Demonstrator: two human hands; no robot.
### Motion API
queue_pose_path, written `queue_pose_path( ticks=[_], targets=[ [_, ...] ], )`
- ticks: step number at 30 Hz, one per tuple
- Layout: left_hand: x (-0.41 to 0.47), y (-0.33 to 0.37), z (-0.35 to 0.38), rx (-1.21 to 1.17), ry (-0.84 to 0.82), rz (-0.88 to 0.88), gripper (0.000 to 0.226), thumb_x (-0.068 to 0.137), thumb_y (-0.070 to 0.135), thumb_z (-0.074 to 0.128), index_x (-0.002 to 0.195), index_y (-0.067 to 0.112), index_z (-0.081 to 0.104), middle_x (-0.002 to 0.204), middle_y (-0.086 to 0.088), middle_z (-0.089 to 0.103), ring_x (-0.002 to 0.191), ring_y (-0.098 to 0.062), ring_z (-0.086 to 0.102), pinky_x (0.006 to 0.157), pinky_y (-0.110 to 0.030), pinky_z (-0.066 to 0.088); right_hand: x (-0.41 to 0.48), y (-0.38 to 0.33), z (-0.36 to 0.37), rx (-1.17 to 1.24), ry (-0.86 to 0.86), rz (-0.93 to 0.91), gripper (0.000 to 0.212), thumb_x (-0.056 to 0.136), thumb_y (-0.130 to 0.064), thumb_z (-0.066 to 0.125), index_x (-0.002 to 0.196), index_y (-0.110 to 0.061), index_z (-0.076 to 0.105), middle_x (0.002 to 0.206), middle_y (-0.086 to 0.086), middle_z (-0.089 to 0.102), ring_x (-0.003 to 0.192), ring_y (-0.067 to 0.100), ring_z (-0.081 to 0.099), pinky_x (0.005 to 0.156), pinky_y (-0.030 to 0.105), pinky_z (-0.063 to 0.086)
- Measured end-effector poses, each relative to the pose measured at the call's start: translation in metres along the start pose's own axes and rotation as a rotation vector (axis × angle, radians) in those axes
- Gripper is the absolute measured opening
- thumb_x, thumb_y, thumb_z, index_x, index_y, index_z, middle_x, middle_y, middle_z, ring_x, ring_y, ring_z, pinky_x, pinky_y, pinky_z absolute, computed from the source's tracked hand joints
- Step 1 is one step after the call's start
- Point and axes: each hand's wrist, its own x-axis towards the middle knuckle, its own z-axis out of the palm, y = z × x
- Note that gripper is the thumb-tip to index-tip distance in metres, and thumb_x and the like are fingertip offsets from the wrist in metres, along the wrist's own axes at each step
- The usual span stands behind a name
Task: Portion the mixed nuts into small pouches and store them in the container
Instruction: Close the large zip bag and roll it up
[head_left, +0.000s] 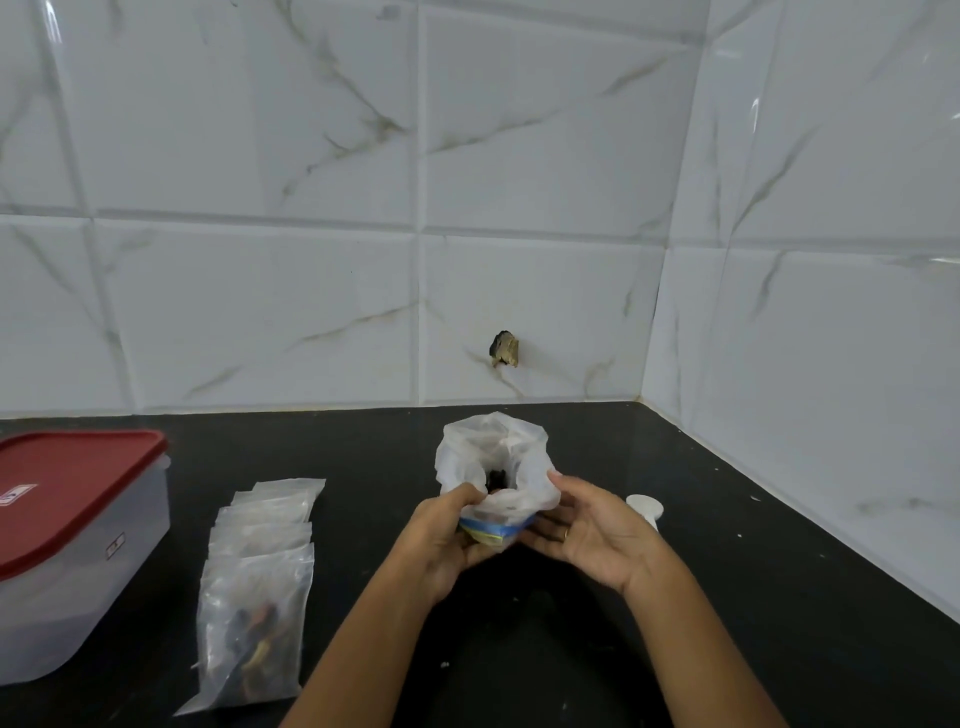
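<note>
Nut bag (494, 462) up between both hands, left hand (445, 543) gripping its rim, right hand (592, 535) cupping it loose-fingered, pouches (260, 577) lying left of them.

The left hand (447, 535) grips the white plastic bag (493, 447); the right hand (587, 530) cups its side, fingers relaxed.
</note>
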Motion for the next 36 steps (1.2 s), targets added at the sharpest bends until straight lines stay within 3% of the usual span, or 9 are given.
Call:
queue_pose_path(
  ticks=[4, 9, 14, 18, 21, 23, 26, 31, 36],
  targets=[
    [0.002, -0.003, 0.000, 0.005, 0.060, 0.032, 0.038, 0.086, -0.008, 0.052, 0.120, 0.000, 0.038, 0.109, -0.022, 0.054, 0.082, -0.034, 0.063, 0.042, -0.037, 0.056, -0.002, 0.000, 0.002, 0.094, -0.039, -0.008, 0.021, 0.075, -0.007, 0.064, 0.095, -0.001, 0.063, 0.093, 0.015, 0.066, 0.081, 0.020, 0.059, 0.054, 0.022, 0.055],
    [-0.001, -0.006, 0.003, 0.049, 0.115, 0.065, 0.043, 0.086, -0.016, 0.042, 0.112, 0.015, 0.028, 0.091, -0.010, 0.044, 0.072, -0.032, 0.059, 0.040, -0.034, 0.055, -0.002, 0.001, 0.004, 0.099, -0.118, 0.019, 0.036, 0.075, -0.022, 0.062, 0.105, -0.002, 0.062, 0.096, 0.014, 0.068, 0.088, 0.024, 0.062, 0.078, 0.035, 0.052],
    [-0.004, -0.004, 0.007, 0.123, 0.126, 0.040, 0.041, 0.087, -0.016, 0.041, 0.110, 0.015, 0.028, 0.094, -0.012, 0.044, 0.072, -0.033, 0.059, 0.038, -0.033, 0.054, 0.004, 0.008, 0.006, 0.137, -0.040, -0.054, 0.019, 0.077, -0.007, 0.061, 0.094, 0.001, 0.063, 0.087, 0.016, 0.070, 0.084, 0.026, 0.065, 0.064, 0.034, 0.059],
    [-0.001, -0.005, 0.003, 0.319, 0.137, 0.038, 0.035, 0.085, 0.009, 0.060, 0.113, 0.010, 0.038, 0.110, -0.013, 0.054, 0.085, -0.026, 0.061, 0.050, -0.032, 0.056, 0.008, 0.010, 0.005, -0.042, 0.145, -0.154, 0.011, 0.086, 0.005, 0.054, 0.091, -0.003, 0.059, 0.085, 0.015, 0.066, 0.076, 0.026, 0.063, 0.055, 0.031, 0.058],
    [-0.001, -0.001, 0.000, 0.248, 0.091, 0.050, 0.038, 0.085, 0.038, 0.058, 0.109, 0.009, 0.060, 0.095, -0.011, 0.068, 0.085, -0.024, 0.065, 0.065, -0.033, 0.052, 0.008, 0.011, 0.003, -0.303, 0.257, -0.208, 0.017, 0.085, 0.006, 0.058, 0.095, -0.008, 0.056, 0.084, 0.011, 0.064, 0.073, 0.022, 0.063, 0.057, 0.032, 0.052],
    [0.000, 0.002, -0.003, 0.100, 0.109, 0.068, 0.029, 0.087, 0.031, 0.055, 0.097, 0.005, 0.064, 0.083, -0.012, 0.066, 0.076, -0.025, 0.062, 0.062, -0.033, 0.050, 0.007, 0.011, 0.004, -0.379, 0.267, -0.228, 0.019, 0.084, 0.007, 0.058, 0.093, -0.010, 0.056, 0.084, 0.010, 0.064, 0.072, 0.022, 0.062, 0.060, 0.032, 0.052],
    [0.008, 0.002, -0.007, 0.026, 0.204, 0.137, 0.009, 0.086, 0.007, 0.055, 0.095, 0.004, 0.055, 0.092, -0.018, 0.060, 0.076, -0.027, 0.058, 0.060, -0.037, 0.050, 0.005, 0.009, 0.005, -0.456, 0.328, -0.266, 0.029, 0.082, 0.012, 0.051, 0.091, -0.015, 0.056, 0.084, 0.008, 0.061, 0.068, 0.020, 0.058, 0.050, 0.028, 0.048],
    [0.010, 0.000, -0.005, 0.204, 0.496, 0.406, 0.028, 0.084, -0.007, 0.046, 0.072, 0.019, 0.043, 0.084, -0.008, 0.051, 0.075, -0.022, 0.051, 0.067, -0.043, 0.049, 0.002, 0.008, 0.006, -0.689, 0.509, -0.587, 0.045, 0.073, 0.017, 0.040, 0.077, -0.024, 0.057, 0.079, 0.001, 0.059, 0.076, 0.019, 0.055, 0.057, 0.030, 0.045],
    [0.004, 0.003, -0.009, 0.339, 0.526, 0.592, 0.021, 0.084, 0.000, 0.056, 0.093, 0.017, 0.053, 0.079, -0.004, 0.054, 0.068, -0.016, 0.051, 0.059, -0.036, 0.045, -0.005, -0.001, 0.009, -0.412, 0.219, -0.416, 0.013, 0.085, -0.005, 0.057, 0.086, -0.016, 0.065, 0.076, 0.003, 0.063, 0.065, 0.016, 0.054, 0.054, 0.025, 0.041]
  ],
)
